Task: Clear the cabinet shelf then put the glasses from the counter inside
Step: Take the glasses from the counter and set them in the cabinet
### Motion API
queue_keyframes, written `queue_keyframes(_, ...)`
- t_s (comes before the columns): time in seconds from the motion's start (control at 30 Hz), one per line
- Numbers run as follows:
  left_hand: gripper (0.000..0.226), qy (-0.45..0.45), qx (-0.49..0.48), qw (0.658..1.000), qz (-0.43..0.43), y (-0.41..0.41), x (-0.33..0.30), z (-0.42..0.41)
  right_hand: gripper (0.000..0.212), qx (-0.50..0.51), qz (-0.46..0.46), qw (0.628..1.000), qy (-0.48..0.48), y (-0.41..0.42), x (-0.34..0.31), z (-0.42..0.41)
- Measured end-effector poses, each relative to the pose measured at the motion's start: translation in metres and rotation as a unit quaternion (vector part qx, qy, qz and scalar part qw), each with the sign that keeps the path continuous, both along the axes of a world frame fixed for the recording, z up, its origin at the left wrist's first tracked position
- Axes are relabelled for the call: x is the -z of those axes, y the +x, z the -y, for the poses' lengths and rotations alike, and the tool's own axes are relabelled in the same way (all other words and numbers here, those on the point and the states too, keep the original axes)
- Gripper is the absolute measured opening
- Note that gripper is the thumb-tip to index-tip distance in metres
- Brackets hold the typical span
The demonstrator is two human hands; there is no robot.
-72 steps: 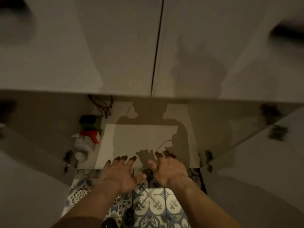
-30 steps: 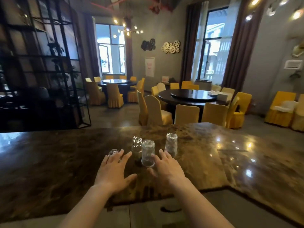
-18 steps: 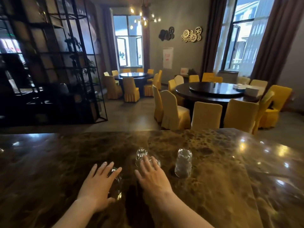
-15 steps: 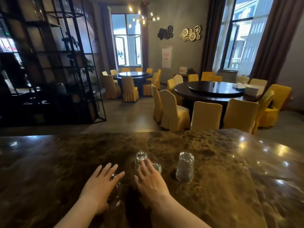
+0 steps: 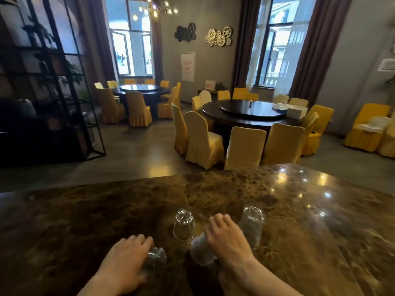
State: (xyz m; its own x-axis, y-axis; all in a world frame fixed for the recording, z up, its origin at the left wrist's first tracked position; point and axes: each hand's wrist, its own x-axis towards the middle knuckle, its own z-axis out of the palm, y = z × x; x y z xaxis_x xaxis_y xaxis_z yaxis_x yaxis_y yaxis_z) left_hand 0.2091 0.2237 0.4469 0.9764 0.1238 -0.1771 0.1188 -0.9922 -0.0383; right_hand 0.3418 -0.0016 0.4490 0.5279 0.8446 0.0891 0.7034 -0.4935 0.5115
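Note:
Clear drinking glasses stand upside down on a dark marbled counter [image 5: 85,214]. My left hand [image 5: 126,259] is closed over one glass [image 5: 157,256] and tilts it. My right hand [image 5: 226,240] grips a second glass [image 5: 201,251], also tilted, its rim toward me. Two more glasses stay standing: one [image 5: 183,225] between my hands and a little farther back, another [image 5: 252,223] just right of my right hand. The cabinet is out of view.
The counter's far edge runs across the middle of the view; its right part [image 5: 320,199] shines with light spots. Beyond lie a dining room floor, round dark tables [image 5: 252,112] with yellow-covered chairs [image 5: 201,139], and a black metal shelf unit [image 5: 53,82] at left.
I turned from the open cabinet to the counter. Both hands reached the glasses, settled on one each, and now have closed on them and tipped them off upright.

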Motion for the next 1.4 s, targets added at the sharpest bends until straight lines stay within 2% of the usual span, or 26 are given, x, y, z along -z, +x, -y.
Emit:
queue_keyframes(0.07,0.068,-0.170,-0.085,0.976,0.105,-0.006,0.003,-0.012,0.037,0.046,-0.060,0.988,0.134,0.000,-0.006,0.013)
queue_keyframes(0.17,0.080,-0.417,-0.173,0.872,0.190,-0.007,0.022,-0.016,0.054,0.122,-0.172,0.921,0.329,-0.005,0.010,0.026)
queue_keyframes(0.23,0.077,-0.512,-0.205,0.799,0.239,-0.005,0.038,-0.009,0.059,0.174,-0.270,0.832,0.452,-0.009,0.022,0.026)
queue_keyframes(0.3,0.073,-0.542,-0.214,0.762,0.283,-0.003,0.050,0.002,0.062,0.196,-0.355,0.745,0.529,-0.013,0.031,0.021)
queue_keyframes(0.37,0.080,-0.538,-0.212,0.758,0.300,0.002,0.057,0.014,0.065,0.175,-0.410,0.708,0.548,-0.013,0.041,0.017)
queue_keyframes(0.47,0.092,-0.516,-0.207,0.776,0.298,0.008,0.067,0.029,0.066,0.129,-0.441,0.693,0.556,-0.012,0.053,0.013)
queue_keyframes(0.67,0.091,-0.458,-0.222,0.817,0.272,0.007,0.076,0.051,0.069,0.146,-0.466,0.665,0.565,-0.005,0.075,0.021)
queue_keyframes(0.83,0.093,-0.431,-0.230,0.840,0.236,0.002,0.077,0.070,0.068,0.140,-0.480,0.676,0.541,0.003,0.086,0.031)
queue_keyframes(0.97,0.098,-0.425,-0.248,0.846,0.206,0.005,0.072,0.078,0.071,0.149,-0.514,0.664,0.522,0.006,0.085,0.034)
queue_keyframes(1.07,0.108,-0.418,-0.234,0.861,0.169,0.008,0.062,0.078,0.080,0.141,-0.539,0.667,0.495,0.004,0.068,0.041)
queue_keyframes(1.1,0.113,-0.421,-0.219,0.867,0.150,0.008,0.059,0.075,0.086,0.138,-0.537,0.683,0.475,0.004,0.060,0.047)
queue_keyframes(1.17,0.122,-0.431,-0.177,0.878,0.111,0.001,0.051,0.058,0.087,0.141,-0.496,0.750,0.413,0.004,0.043,0.064)
queue_keyframes(1.23,0.110,-0.455,-0.144,0.873,0.101,-0.008,0.036,0.031,0.068,0.118,-0.416,0.807,0.403,0.009,0.017,0.087)
queue_keyframes(1.3,0.084,-0.465,-0.125,0.863,0.150,-0.009,0.018,0.007,0.052,0.077,-0.313,0.845,0.427,0.024,-0.012,0.105)
queue_keyframes(1.33,0.078,-0.439,-0.120,0.871,0.186,-0.001,0.012,-0.003,0.051,0.061,-0.261,0.871,0.411,0.033,-0.026,0.109)
queue_keyframes(1.4,0.079,-0.355,-0.118,0.900,0.223,0.028,-0.001,-0.015,0.066,0.064,-0.195,0.929,0.309,0.053,-0.047,0.106)
